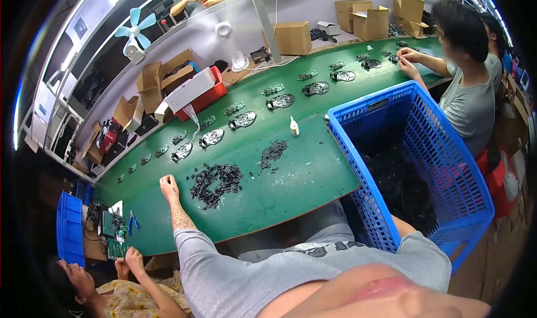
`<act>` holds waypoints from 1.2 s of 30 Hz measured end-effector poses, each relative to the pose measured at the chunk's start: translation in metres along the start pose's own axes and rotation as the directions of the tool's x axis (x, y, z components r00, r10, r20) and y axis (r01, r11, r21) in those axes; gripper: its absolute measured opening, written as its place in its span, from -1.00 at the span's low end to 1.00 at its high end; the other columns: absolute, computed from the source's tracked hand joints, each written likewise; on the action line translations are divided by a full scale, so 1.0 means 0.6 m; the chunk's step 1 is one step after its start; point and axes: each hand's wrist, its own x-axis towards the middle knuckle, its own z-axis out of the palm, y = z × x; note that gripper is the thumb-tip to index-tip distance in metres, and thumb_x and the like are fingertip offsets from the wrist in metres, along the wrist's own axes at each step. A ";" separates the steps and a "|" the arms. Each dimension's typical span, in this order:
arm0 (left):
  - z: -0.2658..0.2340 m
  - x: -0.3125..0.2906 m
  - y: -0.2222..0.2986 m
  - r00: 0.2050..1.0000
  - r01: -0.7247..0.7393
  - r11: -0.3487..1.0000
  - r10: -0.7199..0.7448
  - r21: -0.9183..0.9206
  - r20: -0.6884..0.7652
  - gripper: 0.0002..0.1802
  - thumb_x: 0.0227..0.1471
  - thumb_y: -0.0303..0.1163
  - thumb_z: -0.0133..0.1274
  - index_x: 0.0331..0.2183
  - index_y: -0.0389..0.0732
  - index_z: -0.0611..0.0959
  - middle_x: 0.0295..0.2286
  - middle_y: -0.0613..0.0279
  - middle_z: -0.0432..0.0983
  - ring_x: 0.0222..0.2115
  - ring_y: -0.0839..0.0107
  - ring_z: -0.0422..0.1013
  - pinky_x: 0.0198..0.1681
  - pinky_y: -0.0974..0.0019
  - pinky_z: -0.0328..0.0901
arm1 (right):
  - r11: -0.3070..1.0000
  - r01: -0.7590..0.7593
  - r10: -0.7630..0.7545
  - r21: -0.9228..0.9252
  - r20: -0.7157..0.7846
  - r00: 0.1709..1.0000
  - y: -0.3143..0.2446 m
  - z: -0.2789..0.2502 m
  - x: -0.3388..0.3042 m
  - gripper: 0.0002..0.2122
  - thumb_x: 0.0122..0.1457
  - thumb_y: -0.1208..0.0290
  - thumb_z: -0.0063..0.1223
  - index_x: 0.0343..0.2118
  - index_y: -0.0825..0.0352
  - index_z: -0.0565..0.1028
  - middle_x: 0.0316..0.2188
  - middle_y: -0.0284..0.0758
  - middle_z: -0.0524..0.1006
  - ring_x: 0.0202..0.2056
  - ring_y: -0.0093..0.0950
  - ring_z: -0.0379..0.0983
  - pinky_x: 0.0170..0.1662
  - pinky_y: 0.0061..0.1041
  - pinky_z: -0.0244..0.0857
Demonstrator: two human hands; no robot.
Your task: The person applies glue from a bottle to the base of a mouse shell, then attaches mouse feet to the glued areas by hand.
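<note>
My left hand (168, 185) rests on the green work surface (268, 206) with its fingers curled closed; whether something is in them is hidden. Just right of it lies a loose pile of small black plastic pieces (216, 185), and farther right a smaller pile of black pieces (273, 153). A small white dropper bottle (294, 126) stands beyond that pile. My right arm (404, 227) goes behind the near wall of a large blue plastic crate (369, 178); the hand itself is out of sight. Dark contents lie in the crate.
Rounded black-and-silver shells (243, 120) and green circuit boards (235, 107) line the green belt. Blue-handled pliers (133, 220) lie at left. A person in yellow (134, 295) handles a circuit board. Another in grey (475, 88) works at right. Cardboard boxes (293, 38) stand behind.
</note>
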 end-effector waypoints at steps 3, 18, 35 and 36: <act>0.011 0.002 0.024 0.999 -0.018 0.998 0.017 0.054 0.031 -0.73 0.07 -0.27 0.04 -0.37 -0.29 0.63 -0.24 0.08 0.48 -0.22 0.15 0.43 -0.10 0.21 0.31 | 0.973 -0.201 0.194 0.109 0.068 0.979 0.008 -0.057 -0.077 -0.14 0.11 -0.04 0.06 0.34 0.24 -0.10 0.30 -0.02 0.03 0.26 -0.12 0.08 0.27 -0.06 -0.02; -0.009 -0.013 -0.007 0.998 -0.064 0.998 0.064 0.001 -0.011 -0.75 0.08 -0.29 0.05 -0.40 -0.30 0.62 -0.32 0.10 0.48 -0.29 0.22 0.43 -0.17 0.25 0.31 | 0.452 -0.875 0.746 0.175 0.463 0.478 -0.329 0.036 0.080 -0.02 0.01 0.14 0.26 0.35 0.30 -0.20 0.30 -0.09 0.04 0.26 -0.28 0.09 0.24 -0.19 0.06; -0.023 -0.015 0.010 0.987 -0.151 0.986 0.146 0.073 0.059 -0.81 0.05 -0.38 0.04 -0.41 -0.31 0.63 -0.30 0.11 0.46 -0.23 0.22 0.42 -0.10 0.24 0.29 | 0.776 -0.575 0.630 -0.257 0.308 0.713 -0.432 0.060 0.104 0.08 -0.21 0.02 0.35 0.34 0.28 -0.08 0.33 0.03 -0.08 0.35 -0.16 -0.17 0.34 -0.32 -0.18; -0.022 -0.016 0.011 0.987 -0.153 0.986 0.148 0.071 0.063 -0.81 0.05 -0.38 0.04 -0.41 -0.31 0.63 -0.30 0.11 0.46 -0.23 0.22 0.42 -0.10 0.24 0.29 | 0.794 -0.573 0.604 -0.202 0.366 0.708 -0.492 0.054 0.127 0.10 -0.21 0.04 0.35 0.34 0.29 -0.11 0.34 0.01 -0.10 0.35 -0.19 -0.17 0.34 -0.34 -0.18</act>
